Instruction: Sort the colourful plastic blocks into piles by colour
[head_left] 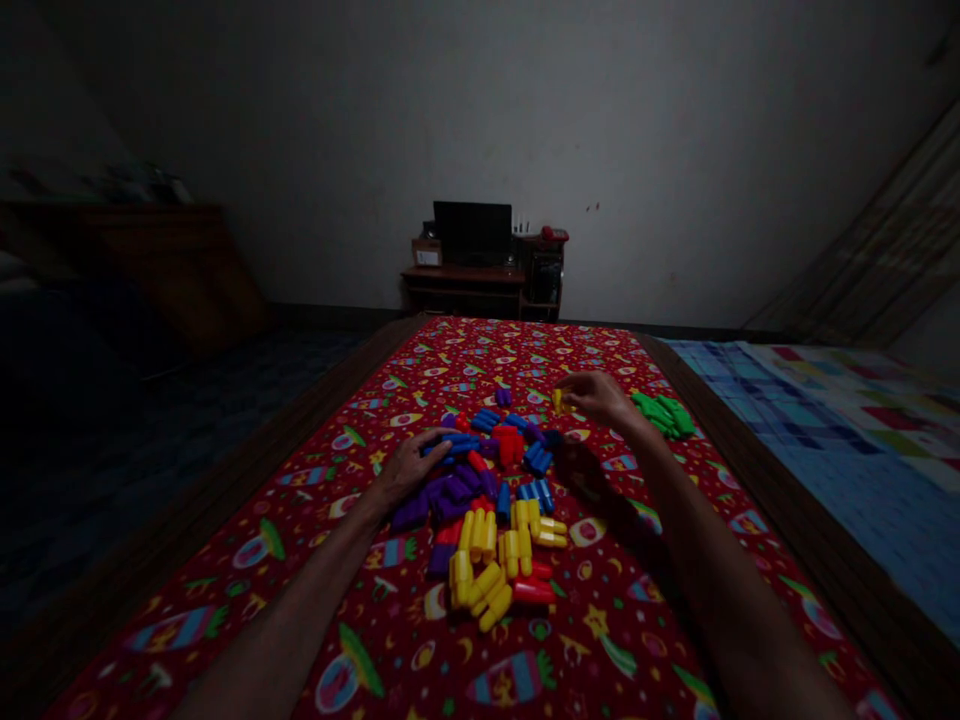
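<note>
Right hand pinching yellow block, light dim, grip seems firm. Left hand open, palm down on blue and purple blocks. Blocks heaped mid red bedsheet. Yellow pile nearest body; green cluster right of heap, roughly five. Desk with one monitor at far wall.

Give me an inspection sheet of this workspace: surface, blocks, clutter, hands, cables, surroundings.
surface: red rocket-print bedspread on a wooden bed frame.
job's things: plastic toy blocks in yellow, blue, purple and red, heaped mid-bed; green blocks lie apart to the right.
clutter: nothing seen.
hands: left hand rests on the heap; right hand holds a yellow block.
cables: nothing seen.
surroundings: dim room, wooden desk with monitor; blue checked cloth to the right.
</note>
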